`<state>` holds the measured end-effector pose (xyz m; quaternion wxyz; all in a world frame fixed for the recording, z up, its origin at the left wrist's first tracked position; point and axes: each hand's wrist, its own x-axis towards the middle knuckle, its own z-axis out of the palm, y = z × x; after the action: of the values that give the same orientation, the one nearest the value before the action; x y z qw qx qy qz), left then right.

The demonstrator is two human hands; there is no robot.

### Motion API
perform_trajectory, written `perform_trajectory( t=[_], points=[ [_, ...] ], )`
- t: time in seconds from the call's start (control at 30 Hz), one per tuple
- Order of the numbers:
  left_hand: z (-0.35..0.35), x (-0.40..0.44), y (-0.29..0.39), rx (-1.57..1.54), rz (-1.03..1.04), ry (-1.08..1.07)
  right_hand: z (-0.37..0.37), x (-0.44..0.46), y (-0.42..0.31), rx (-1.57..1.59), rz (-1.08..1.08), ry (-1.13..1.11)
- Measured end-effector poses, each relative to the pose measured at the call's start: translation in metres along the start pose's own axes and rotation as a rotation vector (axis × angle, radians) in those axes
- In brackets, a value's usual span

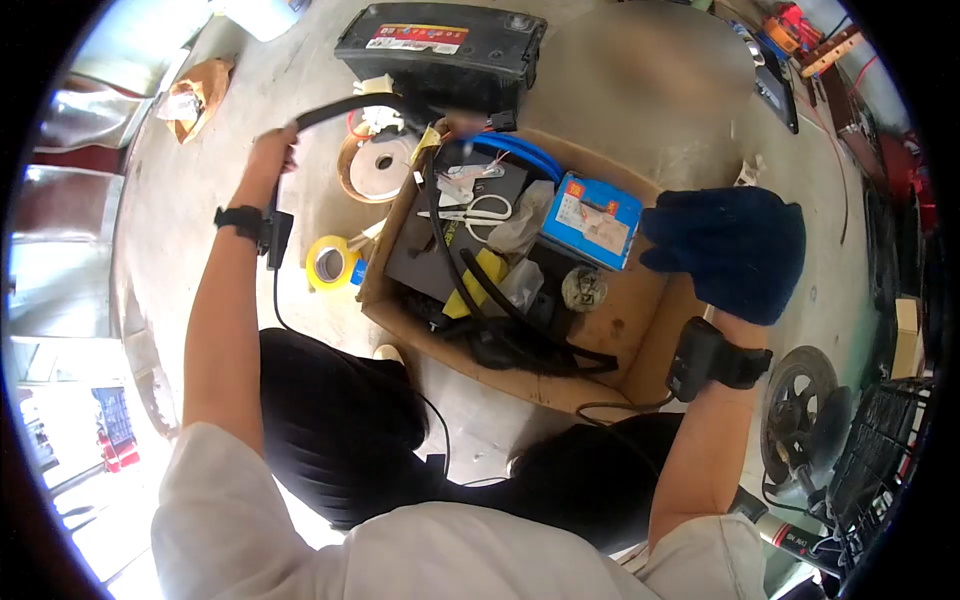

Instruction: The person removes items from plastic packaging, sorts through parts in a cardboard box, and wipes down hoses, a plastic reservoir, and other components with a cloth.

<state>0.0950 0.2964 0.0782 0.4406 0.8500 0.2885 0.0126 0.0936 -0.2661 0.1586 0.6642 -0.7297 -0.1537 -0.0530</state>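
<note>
My left hand [272, 158], at the left of the cardboard box [470, 378], is closed around one end of a black hose [350, 105]. The hose arches right toward the box's far edge, where a blurred patch hides part of it. Over at the box's right side, my right hand [738, 318] is wrapped in a dark blue cloth [730, 250] and its fingers are hidden. The cloth's left edge is beside a blue carton [592, 222] in the box. White-handled scissors [470, 212], a yellow piece [476, 283] and more black tubing [500, 300] lie inside too.
A large black battery [440, 45] stands behind the box. Left of the box are a white roll [384, 165] and a yellow tape roll [331, 264]. A wheel [800, 400] and a black wire basket [880, 450] are at the right. Thin cables hang from both wrist straps.
</note>
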Motion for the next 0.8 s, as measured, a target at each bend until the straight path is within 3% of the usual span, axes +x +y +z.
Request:
perform_trajectory(
  t=[0.1, 0.17, 0.23, 0.37, 0.43, 0.57, 0.63, 0.67, 0.73, 0.8],
  points=[
    [-0.018, -0.020, 0.054, 0.135, 0.081, 0.257, 0.005, 0.003, -0.007, 0.036, 0.032, -0.043],
    [-0.017, -0.055, 0.089, 0.147, 0.263, 0.415, 0.008, 0.002, -0.012, 0.079, 0.067, -0.073],
    [-0.025, -0.075, 0.118, -0.133, 0.291, 0.310, 0.011, 0.000, -0.017, 0.217, 0.119, -0.058],
    [0.001, -0.148, 0.188, -0.387, 0.411, 0.153, 0.012, -0.009, -0.017, 0.451, 0.155, 0.081],
    [0.019, -0.169, 0.202, -0.442, 0.446, 0.054, 0.008, -0.010, -0.015, 0.275, 0.053, 0.108],
    [0.054, -0.195, 0.208, -0.454, 0.511, -0.300, -0.005, 0.000, -0.002, -0.516, -0.306, 0.158],
    [0.070, -0.206, 0.214, -0.563, 0.524, -0.343, -0.008, -0.001, 0.000, -0.900, -0.457, 0.136],
    [0.077, -0.209, 0.214, -0.607, 0.570, -0.355, -0.013, -0.005, -0.008, -1.060, -0.335, -0.005],
    [0.091, -0.208, 0.207, -0.695, 0.663, -0.371, -0.013, -0.017, -0.008, -0.772, -0.199, 0.035],
    [0.099, -0.206, 0.200, -0.688, 0.724, -0.386, -0.009, -0.024, -0.005, -0.080, 0.119, 0.067]
  ],
)
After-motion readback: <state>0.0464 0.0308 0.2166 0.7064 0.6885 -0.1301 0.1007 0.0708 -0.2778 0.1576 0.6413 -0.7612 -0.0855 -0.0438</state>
